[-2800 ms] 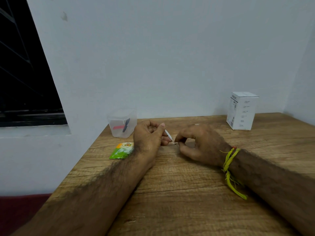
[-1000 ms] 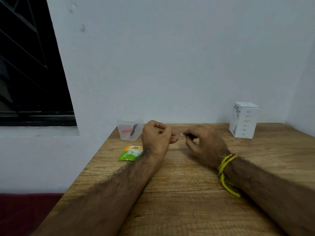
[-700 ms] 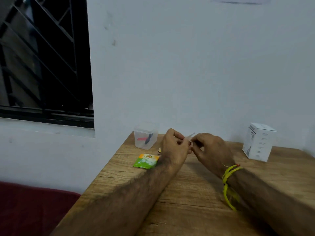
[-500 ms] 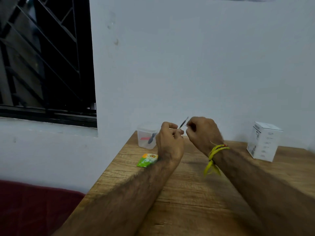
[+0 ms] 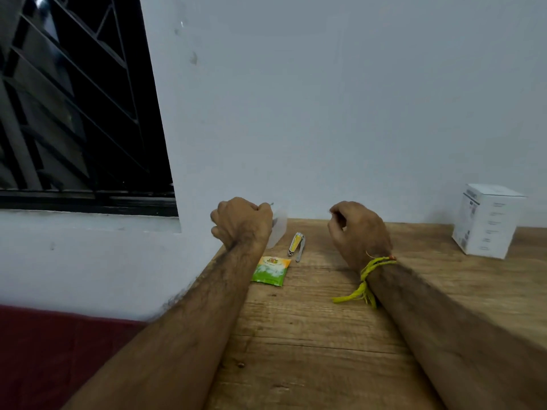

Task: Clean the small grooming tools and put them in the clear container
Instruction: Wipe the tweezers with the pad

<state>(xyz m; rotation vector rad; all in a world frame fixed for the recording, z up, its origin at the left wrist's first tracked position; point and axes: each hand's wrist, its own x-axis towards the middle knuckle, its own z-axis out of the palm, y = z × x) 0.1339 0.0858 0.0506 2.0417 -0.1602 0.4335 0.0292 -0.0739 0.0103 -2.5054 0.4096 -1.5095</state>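
My left hand point(image 5: 241, 223) is curled into a fist over the clear container point(image 5: 278, 229), which it mostly hides. It grips a thin metal grooming tool point(image 5: 271, 204), and only the tip pokes out above my knuckles. My right hand point(image 5: 358, 232) hovers to the right, above the table, with its fingers curled inward. Whether it holds anything is hidden from view. A nail clipper with a yellow insert point(image 5: 296, 245) lies on the wooden table point(image 5: 325, 335) between my hands, just right of the container.
A green and orange sachet point(image 5: 270, 270) lies flat in front of the container. A white carton point(image 5: 488, 221) stands at the back right. The table's left edge runs under my left forearm. A wall rises right behind the table, and a barred window sits on the left.
My hands have separated. The left hand carried the thin tool left, over the container, and the right hand drew away to the right. The nail clipper now shows on the table.
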